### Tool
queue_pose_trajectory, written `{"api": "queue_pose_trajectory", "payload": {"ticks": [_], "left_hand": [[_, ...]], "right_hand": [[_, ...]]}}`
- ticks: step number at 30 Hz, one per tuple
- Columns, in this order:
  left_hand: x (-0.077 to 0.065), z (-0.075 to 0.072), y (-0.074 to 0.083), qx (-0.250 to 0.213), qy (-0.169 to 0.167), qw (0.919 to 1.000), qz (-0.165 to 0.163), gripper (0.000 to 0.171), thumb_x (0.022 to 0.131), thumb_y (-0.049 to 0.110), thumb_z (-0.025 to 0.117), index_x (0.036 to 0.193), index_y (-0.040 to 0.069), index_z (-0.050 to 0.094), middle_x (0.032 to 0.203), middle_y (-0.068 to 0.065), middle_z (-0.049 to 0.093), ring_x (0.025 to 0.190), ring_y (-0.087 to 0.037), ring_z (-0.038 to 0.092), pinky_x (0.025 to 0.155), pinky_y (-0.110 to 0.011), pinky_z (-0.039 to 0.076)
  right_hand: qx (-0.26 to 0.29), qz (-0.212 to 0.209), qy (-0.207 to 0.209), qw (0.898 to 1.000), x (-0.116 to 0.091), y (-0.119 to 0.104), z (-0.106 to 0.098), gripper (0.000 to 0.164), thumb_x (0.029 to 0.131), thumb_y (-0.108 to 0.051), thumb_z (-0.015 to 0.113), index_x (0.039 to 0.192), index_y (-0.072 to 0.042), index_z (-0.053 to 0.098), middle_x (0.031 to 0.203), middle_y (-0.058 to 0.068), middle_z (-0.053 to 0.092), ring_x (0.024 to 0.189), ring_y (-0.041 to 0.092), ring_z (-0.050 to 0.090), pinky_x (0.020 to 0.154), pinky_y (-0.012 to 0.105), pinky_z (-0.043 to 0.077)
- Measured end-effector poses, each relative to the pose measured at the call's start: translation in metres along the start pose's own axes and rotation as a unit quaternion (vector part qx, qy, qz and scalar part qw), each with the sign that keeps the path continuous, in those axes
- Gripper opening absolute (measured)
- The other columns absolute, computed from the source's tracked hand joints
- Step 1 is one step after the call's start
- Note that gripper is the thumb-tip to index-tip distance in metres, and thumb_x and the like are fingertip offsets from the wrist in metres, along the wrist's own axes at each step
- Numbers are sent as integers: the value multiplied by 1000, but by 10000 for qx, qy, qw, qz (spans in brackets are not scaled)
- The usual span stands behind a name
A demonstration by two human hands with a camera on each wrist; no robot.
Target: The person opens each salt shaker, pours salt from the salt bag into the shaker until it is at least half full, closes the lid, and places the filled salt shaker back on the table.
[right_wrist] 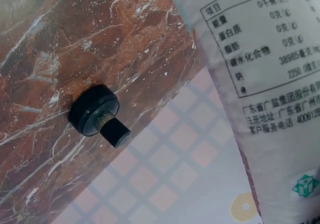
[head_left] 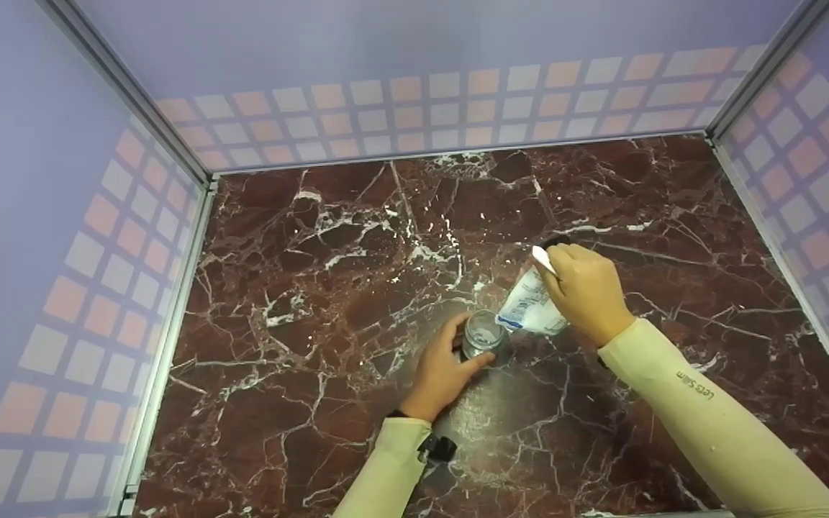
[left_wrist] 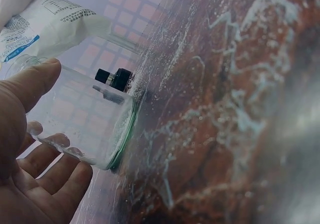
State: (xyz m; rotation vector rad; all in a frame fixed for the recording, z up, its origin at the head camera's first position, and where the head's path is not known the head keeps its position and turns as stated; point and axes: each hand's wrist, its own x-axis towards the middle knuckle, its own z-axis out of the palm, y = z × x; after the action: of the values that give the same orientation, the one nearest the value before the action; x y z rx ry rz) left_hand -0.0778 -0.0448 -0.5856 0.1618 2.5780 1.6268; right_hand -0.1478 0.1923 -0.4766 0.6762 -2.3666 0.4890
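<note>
A clear glass jar (head_left: 485, 332) stands on the marbled table with white grains in its bottom. My left hand (head_left: 447, 374) holds it from the left, thumb near the rim and fingers round the far side. Above and right of the jar, my right hand (head_left: 587, 291) grips a white salt bag (head_left: 533, 302) by its upper end. The bag tilts down, its lower corner at the jar's mouth. Printed text covers the bag (right_wrist: 280, 84) in the right wrist view. A black lid with a knob (right_wrist: 95, 111) lies on the table beyond the bag.
White grains lie scattered on the dark red marbled table (head_left: 357, 302), mostly beyond the jar. Purple panels with pink and white squares wall the table at the back (head_left: 414, 65), left (head_left: 47, 237) and right (head_left: 810, 165).
</note>
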Motion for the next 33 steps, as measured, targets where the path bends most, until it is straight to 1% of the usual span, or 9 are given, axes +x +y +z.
{"api": "queue_pose_trajectory", "payload": {"ticks": [5,13,18,23,27,30,33], "left_hand": [[0,1,-1,34,-10,10000,13,80,81,37,88,150,20,51,139,-9,63,122,-23,64,104,-37,52],[-1,1,0,44,27,10000,-46,81,80,37,88,150,21,51,139,-7,63,121,-22,64,105,-38,52],[-1,1,1,18,23,10000,-51,82,80,37,88,151,23,50,141,-7,62,121,-23,64,105,-40,52],[-1,2,-1,24,3,10000,-19,82,80,39,87,151,23,50,142,-6,61,122,-23,64,105,-40,51],[-1,1,-3,56,51,10000,59,83,80,41,87,151,22,50,141,-6,62,121,-22,64,104,-40,52],[-1,1,-3,34,66,9999,128,83,80,39,87,151,20,50,141,-7,62,120,-22,65,104,-40,52],[-1,3,-3,44,69,9999,139,82,80,39,87,151,21,50,140,-6,62,120,-22,64,104,-40,52]], "right_hand": [[17,-11,-47,10000,2,-1,-1,36,103,-21,59,72,-8,46,64,8,48,55,27,41,48,42,38],[-34,-183,-136,9997,6,-5,-3,33,102,-19,60,74,-7,48,64,8,51,56,28,45,49,45,42],[-75,-302,-191,9993,9,-7,-4,32,102,-19,60,74,-8,48,64,8,51,55,28,46,49,44,42],[-101,-461,-255,9986,13,-9,-5,27,101,-18,62,78,-6,53,66,9,56,57,29,52,51,45,47],[-119,-555,-321,9979,18,-11,-4,25,98,-14,65,78,-5,53,66,9,53,55,29,49,49,44,44],[-150,-626,-355,9973,22,-12,-4,29,98,-13,64,75,-6,48,64,7,50,53,27,44,47,43,42],[-162,-684,-396,9967,24,-11,-4,31,98,-13,64,73,-7,48,63,6,50,52,27,45,46,42,43]]}}
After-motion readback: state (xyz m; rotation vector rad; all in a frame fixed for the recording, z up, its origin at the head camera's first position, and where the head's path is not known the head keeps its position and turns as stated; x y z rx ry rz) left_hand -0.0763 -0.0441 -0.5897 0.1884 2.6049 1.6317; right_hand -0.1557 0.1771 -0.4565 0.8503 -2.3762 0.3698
